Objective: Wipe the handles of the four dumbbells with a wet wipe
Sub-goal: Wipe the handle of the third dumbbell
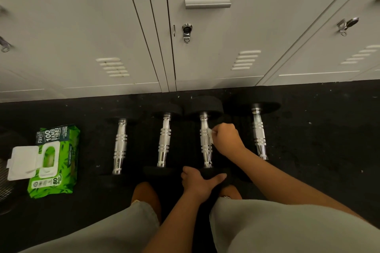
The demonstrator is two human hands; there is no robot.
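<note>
Several black dumbbells with chrome handles lie side by side on the dark floor. My right hand pinches a white wet wipe against the handle of the third dumbbell from the left. My left hand grips the near black head of that same dumbbell. The first dumbbell, the second dumbbell and the fourth dumbbell lie untouched. Their near heads are hard to make out against the floor.
A green pack of wet wipes with its white lid flipped open lies on the floor at the left. White metal lockers stand right behind the dumbbells. My knees in grey shorts are at the bottom. A dark round object sits at the left edge.
</note>
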